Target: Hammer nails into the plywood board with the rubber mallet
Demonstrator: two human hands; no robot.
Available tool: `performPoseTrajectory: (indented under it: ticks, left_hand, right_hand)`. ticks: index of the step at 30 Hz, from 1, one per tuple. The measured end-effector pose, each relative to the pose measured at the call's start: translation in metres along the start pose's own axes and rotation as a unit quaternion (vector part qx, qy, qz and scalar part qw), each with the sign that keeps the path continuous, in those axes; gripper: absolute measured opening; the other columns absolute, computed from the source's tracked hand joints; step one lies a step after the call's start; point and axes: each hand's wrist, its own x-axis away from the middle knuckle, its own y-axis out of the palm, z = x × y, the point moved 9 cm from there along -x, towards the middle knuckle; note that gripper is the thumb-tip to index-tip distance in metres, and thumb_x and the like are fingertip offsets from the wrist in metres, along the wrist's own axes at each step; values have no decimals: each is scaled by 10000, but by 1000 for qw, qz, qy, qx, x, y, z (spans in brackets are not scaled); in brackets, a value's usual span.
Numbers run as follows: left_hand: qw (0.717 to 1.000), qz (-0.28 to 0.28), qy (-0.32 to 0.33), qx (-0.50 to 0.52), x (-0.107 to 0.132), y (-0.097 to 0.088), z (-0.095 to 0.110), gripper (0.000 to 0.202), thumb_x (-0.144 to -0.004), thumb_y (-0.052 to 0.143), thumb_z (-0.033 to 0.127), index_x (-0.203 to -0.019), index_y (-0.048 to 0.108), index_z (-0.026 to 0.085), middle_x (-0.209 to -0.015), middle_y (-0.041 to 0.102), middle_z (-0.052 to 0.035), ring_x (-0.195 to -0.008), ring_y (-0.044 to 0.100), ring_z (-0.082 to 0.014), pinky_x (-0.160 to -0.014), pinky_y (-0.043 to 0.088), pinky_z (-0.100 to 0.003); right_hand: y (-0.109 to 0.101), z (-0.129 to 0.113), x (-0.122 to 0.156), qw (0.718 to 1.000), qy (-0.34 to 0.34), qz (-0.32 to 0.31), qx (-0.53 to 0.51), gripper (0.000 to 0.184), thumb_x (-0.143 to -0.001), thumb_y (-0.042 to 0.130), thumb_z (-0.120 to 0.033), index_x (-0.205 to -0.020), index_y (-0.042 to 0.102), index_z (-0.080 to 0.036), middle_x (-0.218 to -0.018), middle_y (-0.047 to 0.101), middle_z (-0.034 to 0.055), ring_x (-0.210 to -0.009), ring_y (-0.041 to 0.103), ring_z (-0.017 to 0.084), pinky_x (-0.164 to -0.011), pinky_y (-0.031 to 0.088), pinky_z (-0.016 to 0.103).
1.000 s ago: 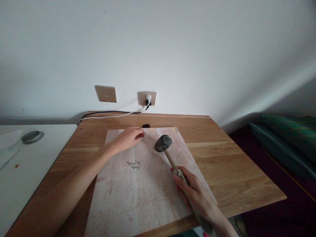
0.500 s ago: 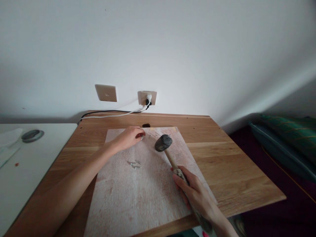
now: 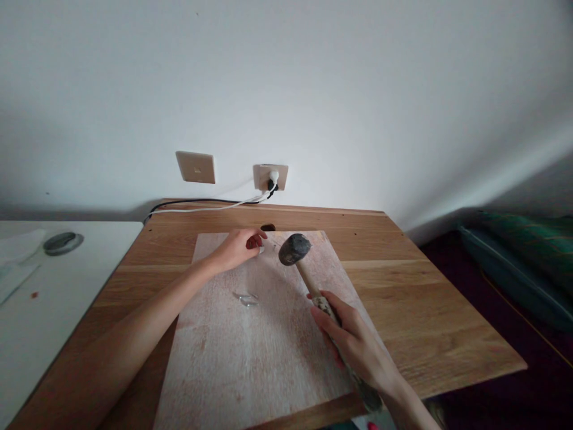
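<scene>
Inspection found the right hand [image 3: 353, 343] closed around the wooden handle of a hammer [image 3: 308, 280], its dark head raised just above the far part of a pale board [image 3: 250, 352]. The left hand [image 3: 237, 248] was pinched at the fingertips on something small near the board's far edge; we could not tell what it was. A few loose nails [image 3: 245, 298] lay on the board between the hands. The board rested on a wooden table [image 3: 430, 310]. Behind it we noted a wall socket [image 3: 270, 177] with cables plugged in.
</scene>
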Motion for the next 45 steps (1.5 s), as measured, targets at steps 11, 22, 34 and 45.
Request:
performPoseTrajectory:
  ticks: [11,22,34,45]
  left_hand:
    - [999,7,-27,-46,2,-3,7,368,-709,616,7,-1031,723,150,-760,714,15,-674,652,-144,-634,458,-218]
    - [999,17,-29,-38,3,-3,6,469,-714,629,-47,-1131,705,153,-780,733,17,-670,660,-138,-626,454,-208]
    - [999,9,-37,-35,4,-2,6,535,-723,632,-37,-1219,691,153,-804,749,11,-685,680,-139,-636,476,-207]
    - [999,11,-30,-41,5,-3,4,417,-731,631,-3,-1112,698,150,-831,766,-5,-682,678,-138,-656,488,-211]
  right_hand:
    - [16,-40,-44,998,-57,-29,27,286,-1025,507,-495,-944,548,-224,-485,470,-105,-366,412,78,-363,302,168]
    - [17,-39,-42,996,-61,-26,56,255,-1039,503,-459,-996,569,-217,-492,460,-105,-372,401,83,-399,276,209]
    - [18,-40,-41,997,-54,-26,53,260,-1034,494,-460,-970,568,-219,-485,465,-102,-386,410,89,-413,303,206]
    - [20,-41,-37,996,-48,-13,75,262,-1041,478,-456,-1034,566,-209,-502,489,-90,-382,442,108,-412,288,230]
